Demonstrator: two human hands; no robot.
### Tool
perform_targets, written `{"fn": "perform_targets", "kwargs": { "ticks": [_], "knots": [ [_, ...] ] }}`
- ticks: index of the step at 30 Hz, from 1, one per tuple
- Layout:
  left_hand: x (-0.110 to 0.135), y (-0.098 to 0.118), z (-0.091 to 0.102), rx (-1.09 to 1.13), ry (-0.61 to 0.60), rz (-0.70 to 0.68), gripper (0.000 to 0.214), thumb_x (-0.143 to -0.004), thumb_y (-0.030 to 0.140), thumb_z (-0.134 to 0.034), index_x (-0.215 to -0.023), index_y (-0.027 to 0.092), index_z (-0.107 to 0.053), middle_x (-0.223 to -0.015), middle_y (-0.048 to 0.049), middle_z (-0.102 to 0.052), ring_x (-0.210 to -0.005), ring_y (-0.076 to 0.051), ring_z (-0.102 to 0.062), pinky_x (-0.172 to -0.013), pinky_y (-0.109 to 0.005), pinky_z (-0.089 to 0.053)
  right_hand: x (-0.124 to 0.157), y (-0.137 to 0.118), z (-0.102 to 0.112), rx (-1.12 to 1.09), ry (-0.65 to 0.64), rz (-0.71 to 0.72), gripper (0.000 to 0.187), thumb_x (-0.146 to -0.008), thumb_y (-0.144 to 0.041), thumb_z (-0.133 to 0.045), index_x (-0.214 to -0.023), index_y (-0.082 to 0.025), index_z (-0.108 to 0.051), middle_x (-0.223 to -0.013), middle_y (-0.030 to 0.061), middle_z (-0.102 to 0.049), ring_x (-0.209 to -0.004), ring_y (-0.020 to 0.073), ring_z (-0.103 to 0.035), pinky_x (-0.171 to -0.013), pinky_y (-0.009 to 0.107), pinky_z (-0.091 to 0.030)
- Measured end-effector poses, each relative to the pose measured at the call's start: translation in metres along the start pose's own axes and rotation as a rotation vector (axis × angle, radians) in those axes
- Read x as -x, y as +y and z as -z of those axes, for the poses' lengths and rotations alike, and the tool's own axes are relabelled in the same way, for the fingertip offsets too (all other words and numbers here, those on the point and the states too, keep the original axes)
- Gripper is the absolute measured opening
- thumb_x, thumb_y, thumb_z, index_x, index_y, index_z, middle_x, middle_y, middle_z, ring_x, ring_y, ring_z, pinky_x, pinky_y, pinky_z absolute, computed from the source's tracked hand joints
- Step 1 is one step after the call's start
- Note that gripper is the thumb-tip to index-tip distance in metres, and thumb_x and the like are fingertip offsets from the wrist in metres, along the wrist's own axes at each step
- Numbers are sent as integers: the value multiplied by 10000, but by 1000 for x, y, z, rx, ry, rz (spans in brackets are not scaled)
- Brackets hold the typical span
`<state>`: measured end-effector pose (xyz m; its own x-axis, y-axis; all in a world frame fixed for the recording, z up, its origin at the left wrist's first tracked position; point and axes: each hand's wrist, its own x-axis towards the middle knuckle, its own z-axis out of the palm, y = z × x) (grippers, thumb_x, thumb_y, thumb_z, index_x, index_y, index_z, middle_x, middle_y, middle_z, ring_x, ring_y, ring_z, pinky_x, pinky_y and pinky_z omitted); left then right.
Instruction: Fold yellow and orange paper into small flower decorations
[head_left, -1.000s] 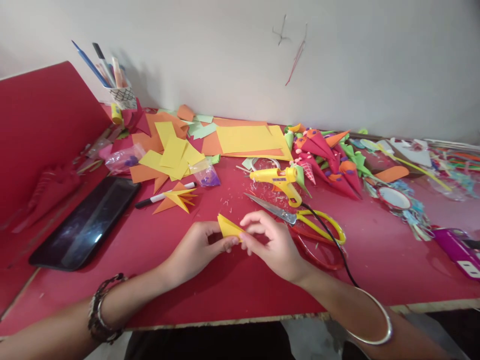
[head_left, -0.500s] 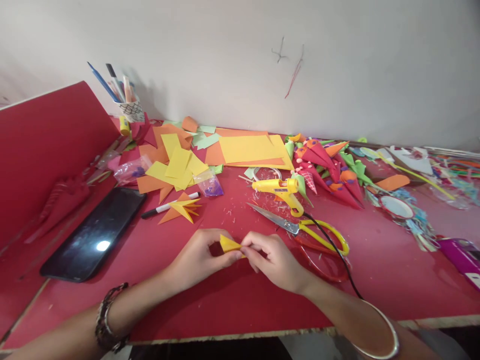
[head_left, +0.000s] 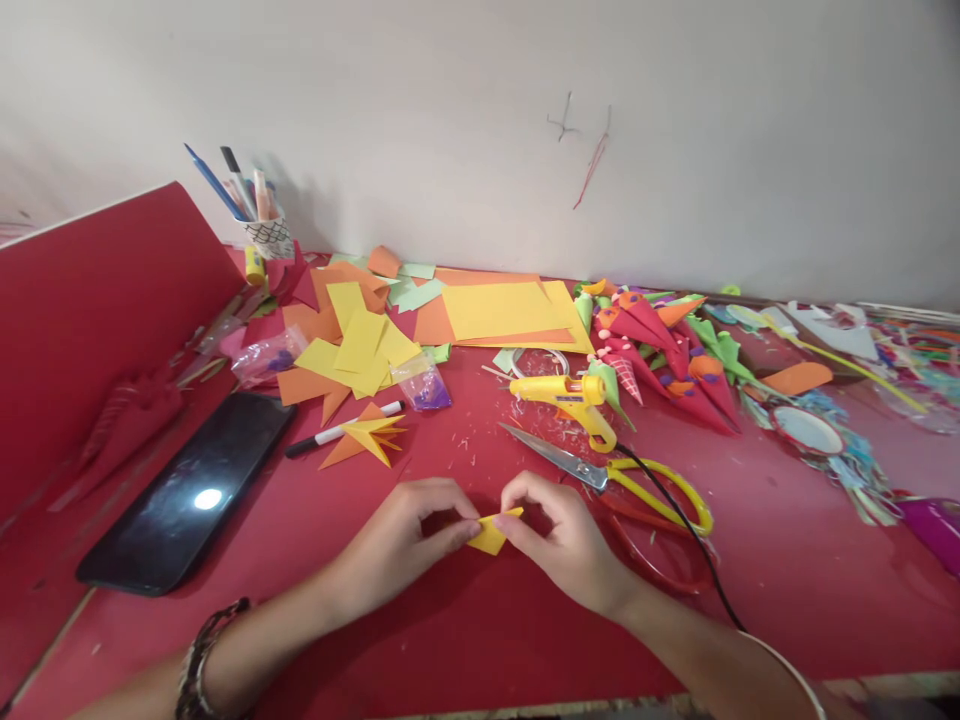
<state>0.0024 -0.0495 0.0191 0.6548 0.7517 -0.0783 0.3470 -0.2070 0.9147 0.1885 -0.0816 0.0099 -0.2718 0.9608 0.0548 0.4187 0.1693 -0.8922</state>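
A small folded piece of yellow paper (head_left: 491, 537) is held between my two hands, just above the red tabletop (head_left: 420, 650). My left hand (head_left: 420, 525) pinches its left end between thumb and fingers. At the right end, the thumb and index finger of my right hand (head_left: 553, 525) grip it too. Left of my hands, a yellow folded paper piece with several points (head_left: 373, 438) rests on an orange one and a marker (head_left: 341, 430). Scissors with yellow handles (head_left: 600, 472) lie beyond my right hand, near a yellow glue gun (head_left: 568, 402).
A black phone (head_left: 187, 490) lies at the left. Yellow and orange paper sheets (head_left: 499, 310) are spread at the back. Decorated red paper cones (head_left: 675, 365) are heaped at the back right, and a pen cup (head_left: 270, 238) stands by the wall. The glue gun's black cord (head_left: 686, 525) runs past my right wrist.
The yellow paper has been turned between my hands, and its flat folded face now hangs downward. My right fingers have shifted to its upper right end. The view has tilted up slightly.
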Motion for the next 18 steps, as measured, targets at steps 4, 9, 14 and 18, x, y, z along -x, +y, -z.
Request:
{"fn": "perform_targets", "kwargs": {
  "ticks": [4,9,14,18],
  "knots": [
    [0,-3,-2,48,76,0,188,-827,271,-487,-717,160,-592,-700,8,-589,-656,-99,-515,-619,-195,-380,-2,1,-3,-32,-101,19,309,-874,-335,-381,-618,-172,-440,-585,-30,-457,-544,77,-429,-514,190,-334],
    [1,-4,-3,6,0,-5,204,-859,289,-423,-783,160,-561,-630,32,-542,-587,-80,-486,-571,-175,-365,-3,4,-4,-4,-117,55,375,-888,-329,-350,-552,-171,-396,-531,-36,-423,-502,68,-406,-492,192,-308],
    [2,-4,-9,-177,-7,-117,298,-887,301,-345,-656,153,-461,-535,56,-438,-481,-58,-396,-488,-163,-299,-3,4,-3,20,-172,124,385,-879,-351,-367,-548,-169,-442,-526,-27,-466,-518,79,-460,-520,198,-335],
    [2,-6,-10,-228,-20,-215,298,-884,293,-343,-657,145,-467,-512,63,-375,-456,-56,-342,-453,-162,-270,-4,9,-5,-67,-178,133,418,-876,-414,-338,-552,-171,-442,-509,-25,-468,-489,85,-455,-485,202,-334]
  ]
}}
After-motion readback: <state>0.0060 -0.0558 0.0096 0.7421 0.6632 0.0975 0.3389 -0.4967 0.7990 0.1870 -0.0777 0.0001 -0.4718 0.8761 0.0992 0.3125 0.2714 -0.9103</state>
